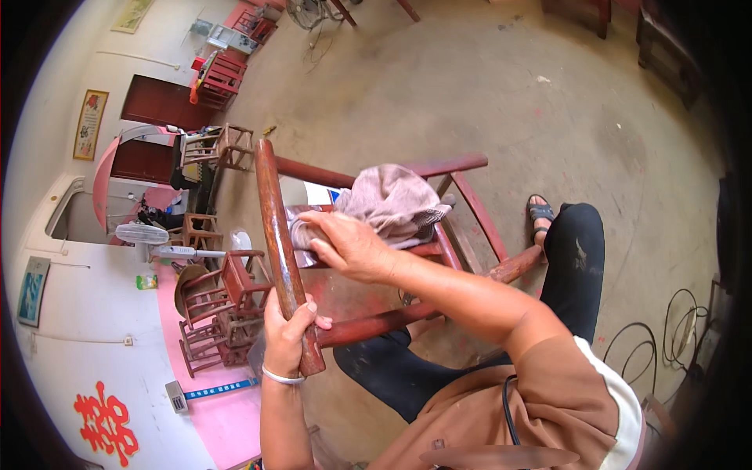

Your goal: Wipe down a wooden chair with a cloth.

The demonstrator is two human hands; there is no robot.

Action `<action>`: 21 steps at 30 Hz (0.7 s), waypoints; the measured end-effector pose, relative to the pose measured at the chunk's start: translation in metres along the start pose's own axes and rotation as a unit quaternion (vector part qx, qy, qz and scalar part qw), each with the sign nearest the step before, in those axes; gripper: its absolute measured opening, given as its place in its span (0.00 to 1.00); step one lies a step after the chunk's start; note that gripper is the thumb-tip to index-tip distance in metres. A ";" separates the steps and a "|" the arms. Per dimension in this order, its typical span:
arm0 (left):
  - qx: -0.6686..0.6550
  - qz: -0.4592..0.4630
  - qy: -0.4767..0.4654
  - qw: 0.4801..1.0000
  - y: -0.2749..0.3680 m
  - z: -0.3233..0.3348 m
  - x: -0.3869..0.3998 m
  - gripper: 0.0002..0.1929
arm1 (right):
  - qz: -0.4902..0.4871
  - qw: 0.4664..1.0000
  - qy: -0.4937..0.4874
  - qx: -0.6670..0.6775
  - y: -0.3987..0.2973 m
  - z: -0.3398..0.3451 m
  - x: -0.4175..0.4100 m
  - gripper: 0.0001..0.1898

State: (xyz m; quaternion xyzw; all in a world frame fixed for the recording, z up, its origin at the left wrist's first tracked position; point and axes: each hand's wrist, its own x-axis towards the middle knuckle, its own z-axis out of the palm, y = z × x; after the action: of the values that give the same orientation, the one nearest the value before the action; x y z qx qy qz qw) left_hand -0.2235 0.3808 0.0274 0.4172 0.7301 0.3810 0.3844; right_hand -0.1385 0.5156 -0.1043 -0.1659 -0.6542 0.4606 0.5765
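Note:
A wooden furniture frame with worn red paint stands in front of me, tilted across the view. Its thick round end rail (pixel 271 229) is gripped near the lower end by my left hand (pixel 283 332), thumb wrapped over it. My right hand (pixel 349 247) presses a bunched greyish-pink cloth (pixel 385 200) beside that rail, the fingers bent over one fold. Most of the cloth lies heaped over the frame's middle. One red side rail (pixel 376 323) runs from my left hand toward my knee. The cloth and my right forearm hide part of the frame.
Several small wooden chairs (pixel 244 282) stand by the wall at left, with a white standing fan (pixel 141 234) nearby. Black cables (pixel 637 346) lie coiled on the concrete floor (pixel 411 88) at right. My bent leg (pixel 576 258) is beside the frame. Dark wooden furniture (pixel 667 53) stands at far right.

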 end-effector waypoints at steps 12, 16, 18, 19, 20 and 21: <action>-0.009 0.006 -0.004 1.000 -0.012 -0.002 0.013 0.20 | 0.089 0.984 0.060 -0.142 0.081 -0.052 -0.083 0.16; -0.024 0.000 -0.001 1.000 -0.017 -0.015 0.008 0.20 | 0.119 0.958 -0.036 -0.260 0.096 -0.080 -0.121 0.14; -0.023 -0.006 0.001 1.000 -0.020 -0.018 -0.004 0.20 | 0.220 0.957 -0.047 -0.185 0.090 -0.079 -0.102 0.14; -0.023 0.002 -0.005 1.000 -0.015 -0.012 0.001 0.20 | 0.194 0.967 0.068 -0.147 0.095 -0.075 -0.091 0.16; -0.022 0.010 -0.009 1.000 -0.009 -0.007 0.005 0.19 | 0.148 0.976 0.133 -0.092 0.101 -0.067 -0.075 0.17; -0.023 0.009 -0.018 1.000 -0.008 -0.001 0.010 0.19 | 0.110 0.974 0.195 -0.036 0.105 -0.056 -0.063 0.18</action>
State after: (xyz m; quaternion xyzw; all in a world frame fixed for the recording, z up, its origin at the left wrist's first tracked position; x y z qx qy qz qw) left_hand -0.2308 0.3860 0.0183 0.4214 0.7108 0.3933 0.4031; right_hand -0.1028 0.5463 -0.2306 -0.3442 -0.5232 0.4558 0.6325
